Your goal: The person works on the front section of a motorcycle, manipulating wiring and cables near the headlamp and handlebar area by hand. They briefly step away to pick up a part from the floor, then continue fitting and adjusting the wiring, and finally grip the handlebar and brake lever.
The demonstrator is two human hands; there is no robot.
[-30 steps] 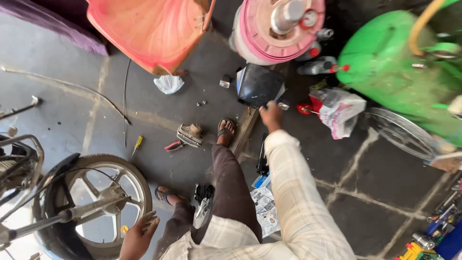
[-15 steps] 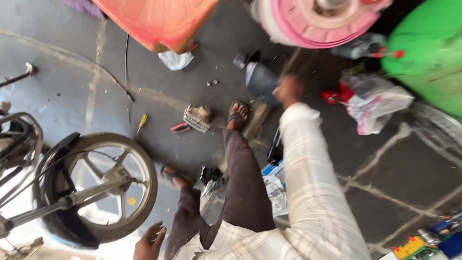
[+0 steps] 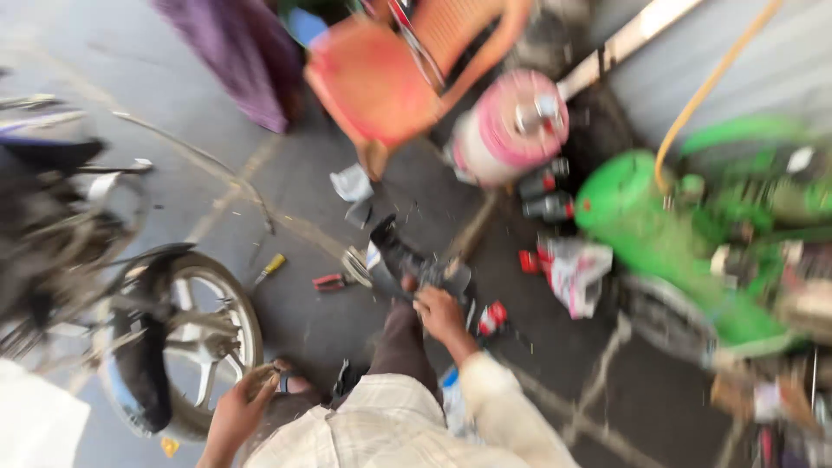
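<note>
Dark funnel-shaped part [image 3: 400, 258] held low over the concrete floor [image 3: 607, 407], just ahead of the person's knee and beside a sandalled foot that the blur mostly hides. Right hand [image 3: 440, 314] reaches forward to it; the fingers curl around its near edge, gripping it, though motion blur hides how tightly. A small red-and-white can [image 3: 491, 317] stands just right of that hand.

Left hand [image 3: 238, 407] is down at lower left, fingers [image 3: 263, 378] closed around something thin and pale; cannot tell what it is. It sits just beside the tyre of a motorcycle wheel [image 3: 186, 338] with silver spokes, which stands upright on the floor under a dark mudguard.

Scattered on the floor between wheel and funnel-shaped part: a screwdriver with a yellow handle [image 3: 269, 269], and red-handled pliers [image 3: 329, 282] near it. Farther out, a crumpled white plastic bag [image 3: 351, 184] lies below an orange plastic chair [image 3: 381, 82]. Right of the chair, a pink cylinder [image 3: 511, 130] stands with dark bottles with red caps [image 3: 546, 195] close by. A white bag with red print [image 3: 576, 273] lies near a large green machine [image 3: 667, 225]; a yellow hose [image 3: 715, 82] rises from the machine's top.

Whole view heavily smeared.
</note>
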